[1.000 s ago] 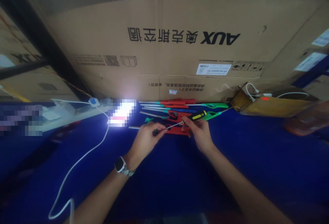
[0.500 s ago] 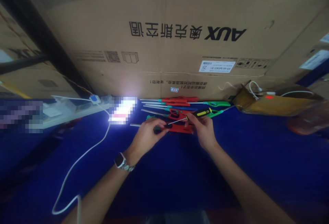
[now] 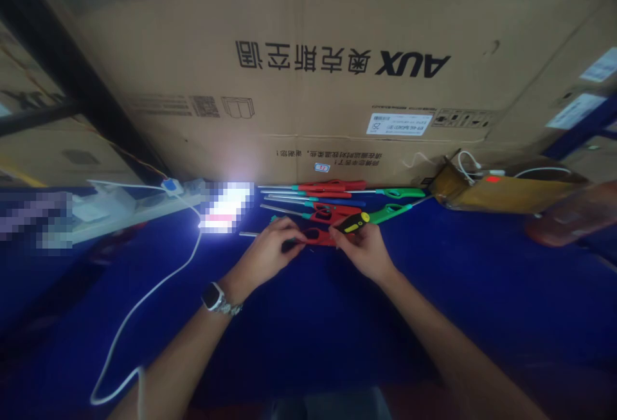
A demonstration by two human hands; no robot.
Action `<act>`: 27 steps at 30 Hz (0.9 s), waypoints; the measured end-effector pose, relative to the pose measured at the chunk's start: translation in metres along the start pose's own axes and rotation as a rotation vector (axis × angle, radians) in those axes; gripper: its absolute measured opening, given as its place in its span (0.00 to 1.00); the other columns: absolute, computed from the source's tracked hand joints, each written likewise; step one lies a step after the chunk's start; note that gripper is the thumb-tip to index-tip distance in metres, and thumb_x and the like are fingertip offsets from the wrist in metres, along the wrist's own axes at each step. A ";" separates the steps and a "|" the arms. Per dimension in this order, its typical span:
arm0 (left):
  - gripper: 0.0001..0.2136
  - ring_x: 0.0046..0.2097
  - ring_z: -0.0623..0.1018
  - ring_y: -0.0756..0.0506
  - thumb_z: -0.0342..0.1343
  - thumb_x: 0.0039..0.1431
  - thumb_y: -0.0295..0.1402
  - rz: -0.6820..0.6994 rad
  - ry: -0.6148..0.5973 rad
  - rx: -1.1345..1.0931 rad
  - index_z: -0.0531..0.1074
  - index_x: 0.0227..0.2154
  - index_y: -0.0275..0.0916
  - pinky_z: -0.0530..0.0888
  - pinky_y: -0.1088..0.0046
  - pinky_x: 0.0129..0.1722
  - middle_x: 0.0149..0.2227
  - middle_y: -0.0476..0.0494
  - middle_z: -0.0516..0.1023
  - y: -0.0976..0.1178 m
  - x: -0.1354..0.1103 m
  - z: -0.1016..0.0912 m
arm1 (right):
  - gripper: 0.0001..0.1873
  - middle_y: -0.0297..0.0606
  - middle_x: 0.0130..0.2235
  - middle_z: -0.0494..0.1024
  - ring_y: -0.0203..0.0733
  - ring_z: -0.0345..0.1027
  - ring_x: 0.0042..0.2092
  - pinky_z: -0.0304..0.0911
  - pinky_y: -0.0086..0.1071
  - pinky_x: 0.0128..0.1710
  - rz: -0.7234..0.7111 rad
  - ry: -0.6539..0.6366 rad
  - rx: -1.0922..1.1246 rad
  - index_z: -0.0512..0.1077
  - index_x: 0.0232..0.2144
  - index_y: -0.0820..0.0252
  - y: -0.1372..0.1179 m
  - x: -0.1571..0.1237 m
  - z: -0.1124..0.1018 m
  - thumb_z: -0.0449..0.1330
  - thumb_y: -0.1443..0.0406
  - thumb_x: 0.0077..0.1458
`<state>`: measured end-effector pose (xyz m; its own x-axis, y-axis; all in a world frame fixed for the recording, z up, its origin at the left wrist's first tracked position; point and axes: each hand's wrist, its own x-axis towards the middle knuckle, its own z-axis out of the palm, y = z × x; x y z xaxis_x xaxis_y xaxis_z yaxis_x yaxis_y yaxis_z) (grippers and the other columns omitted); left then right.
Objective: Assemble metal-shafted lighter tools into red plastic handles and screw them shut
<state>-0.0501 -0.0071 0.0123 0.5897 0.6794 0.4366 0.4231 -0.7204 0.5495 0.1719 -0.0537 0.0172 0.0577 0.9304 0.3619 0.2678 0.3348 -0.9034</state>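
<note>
My right hand is closed round a yellow-and-black screwdriver, its handle end pointing up and right; the tip is hidden by fingers. Under and between my hands lies a red gas lighter with a long metal barrel that sticks out to the left. My left hand is closed over the middle of this lighter, thumb and forefinger pinching at its red body. A dark spot shows between those fingers, too small to name. Just beyond my hands lie several more long lighters, among them a red one and a green one.
A large cardboard box stands behind the blue table surface. A blurred-out glowing device sits to the left, with a white cable running forward. A brown packet and a reddish bottle-like object are at the right.
The screwdriver has moved left and down with my right hand, and its shaft no longer shows. My hands are closer together over the red lighter. The view has shifted slightly.
</note>
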 end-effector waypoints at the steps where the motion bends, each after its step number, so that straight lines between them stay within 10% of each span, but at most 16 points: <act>1: 0.05 0.41 0.76 0.46 0.61 0.60 0.27 -0.002 -0.007 0.001 0.79 0.36 0.43 0.74 0.65 0.44 0.38 0.47 0.75 0.000 0.000 0.000 | 0.09 0.37 0.30 0.80 0.42 0.74 0.31 0.69 0.33 0.31 0.021 0.008 0.029 0.79 0.31 0.57 0.001 0.000 0.000 0.67 0.58 0.53; 27: 0.03 0.32 0.76 0.48 0.61 0.59 0.31 -0.148 0.083 -0.121 0.80 0.32 0.41 0.72 0.72 0.33 0.31 0.48 0.80 0.015 0.003 0.003 | 0.19 0.32 0.17 0.73 0.31 0.59 0.16 0.50 0.26 0.13 0.231 0.176 0.356 0.75 0.25 0.62 -0.008 0.004 0.003 0.70 0.52 0.46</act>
<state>-0.0395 -0.0165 0.0199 0.4667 0.7891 0.3993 0.4120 -0.5935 0.6914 0.1665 -0.0524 0.0253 0.2474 0.9577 0.1473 -0.1163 0.1802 -0.9767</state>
